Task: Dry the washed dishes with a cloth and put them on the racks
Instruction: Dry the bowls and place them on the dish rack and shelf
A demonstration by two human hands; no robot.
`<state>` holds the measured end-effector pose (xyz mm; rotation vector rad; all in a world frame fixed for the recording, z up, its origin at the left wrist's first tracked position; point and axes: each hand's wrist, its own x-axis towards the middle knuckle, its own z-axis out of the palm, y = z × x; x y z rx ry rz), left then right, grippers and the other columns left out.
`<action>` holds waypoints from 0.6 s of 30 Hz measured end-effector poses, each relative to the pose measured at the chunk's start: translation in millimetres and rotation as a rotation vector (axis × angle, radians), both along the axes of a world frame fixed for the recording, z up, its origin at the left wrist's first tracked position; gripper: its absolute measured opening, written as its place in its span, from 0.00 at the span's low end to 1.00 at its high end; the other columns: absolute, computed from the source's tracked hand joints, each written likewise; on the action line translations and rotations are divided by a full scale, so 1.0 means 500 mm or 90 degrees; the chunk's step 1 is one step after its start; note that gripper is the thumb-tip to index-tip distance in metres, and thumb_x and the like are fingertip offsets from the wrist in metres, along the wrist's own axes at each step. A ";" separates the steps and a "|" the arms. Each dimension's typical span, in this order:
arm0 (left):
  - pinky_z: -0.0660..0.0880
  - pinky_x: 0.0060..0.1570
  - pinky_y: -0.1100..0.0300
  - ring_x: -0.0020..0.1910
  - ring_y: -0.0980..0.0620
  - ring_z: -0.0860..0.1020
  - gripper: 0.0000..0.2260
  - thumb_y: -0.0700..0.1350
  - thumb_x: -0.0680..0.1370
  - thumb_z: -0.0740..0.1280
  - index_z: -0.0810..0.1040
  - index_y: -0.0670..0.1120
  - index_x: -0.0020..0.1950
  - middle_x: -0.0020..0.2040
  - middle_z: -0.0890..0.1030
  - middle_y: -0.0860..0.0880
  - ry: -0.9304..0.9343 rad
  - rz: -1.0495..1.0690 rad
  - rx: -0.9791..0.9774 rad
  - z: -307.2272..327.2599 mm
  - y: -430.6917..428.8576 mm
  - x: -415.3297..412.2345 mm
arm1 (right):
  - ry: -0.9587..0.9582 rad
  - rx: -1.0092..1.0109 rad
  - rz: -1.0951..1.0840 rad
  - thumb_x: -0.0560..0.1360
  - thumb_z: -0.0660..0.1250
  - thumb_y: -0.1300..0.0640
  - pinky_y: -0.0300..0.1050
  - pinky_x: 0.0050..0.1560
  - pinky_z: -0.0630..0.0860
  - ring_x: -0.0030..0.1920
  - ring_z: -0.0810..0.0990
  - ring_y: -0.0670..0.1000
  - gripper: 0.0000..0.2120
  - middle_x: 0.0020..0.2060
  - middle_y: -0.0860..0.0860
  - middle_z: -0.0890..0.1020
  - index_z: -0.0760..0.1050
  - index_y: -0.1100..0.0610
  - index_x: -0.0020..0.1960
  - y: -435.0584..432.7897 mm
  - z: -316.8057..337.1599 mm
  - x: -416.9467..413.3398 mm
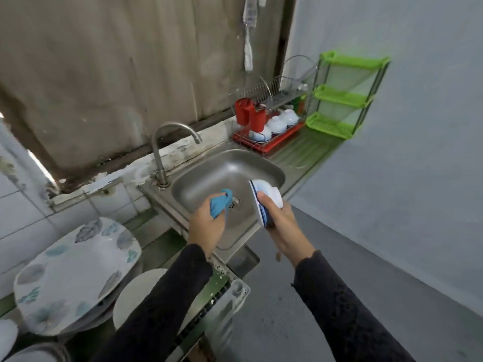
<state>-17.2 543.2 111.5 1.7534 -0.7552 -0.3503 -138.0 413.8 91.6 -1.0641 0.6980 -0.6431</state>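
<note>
My right hand (283,223) grips a white bowl with a blue rim (269,194), tilted on its side above the right part of the steel sink (209,176). My left hand (209,226) holds a bunched blue cloth (219,205) over the sink's drain, a short way left of the bowl and not touching it. The red dish rack (274,142) stands beyond the sink with several upturned white bowls (277,125) and two red cups (251,113). A leaf-patterned square plate (75,275) and a round white plate (136,296) sit at the lower left.
A curved tap (167,137) rises at the sink's back left. A green three-tier plastic shelf (342,97) stands against the right wall past the red rack. The grooved drainboard (305,152) lies in front of the racks. More dishes crowd the bottom left corner.
</note>
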 end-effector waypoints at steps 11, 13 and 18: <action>0.75 0.48 0.56 0.45 0.54 0.78 0.13 0.38 0.79 0.64 0.77 0.54 0.58 0.46 0.81 0.54 0.015 -0.073 -0.009 0.021 -0.400 -0.172 | 0.090 -0.088 -0.128 0.64 0.80 0.36 0.49 0.52 0.83 0.55 0.82 0.51 0.38 0.58 0.52 0.79 0.70 0.54 0.63 -0.367 0.031 -0.220; 0.75 0.47 0.57 0.44 0.52 0.78 0.13 0.36 0.79 0.63 0.78 0.52 0.58 0.47 0.81 0.51 0.021 -0.069 -0.026 0.022 -0.450 -0.188 | 0.099 -0.116 -0.135 0.69 0.78 0.41 0.34 0.38 0.77 0.50 0.79 0.47 0.34 0.56 0.51 0.77 0.68 0.56 0.65 -0.410 0.046 -0.245; 0.72 0.40 0.62 0.41 0.53 0.77 0.13 0.37 0.79 0.63 0.79 0.49 0.59 0.44 0.80 0.50 0.037 -0.065 -0.022 0.011 -0.573 -0.220 | 0.097 -0.159 -0.140 0.65 0.75 0.39 0.29 0.33 0.73 0.49 0.77 0.46 0.38 0.57 0.50 0.76 0.66 0.55 0.67 -0.533 0.044 -0.275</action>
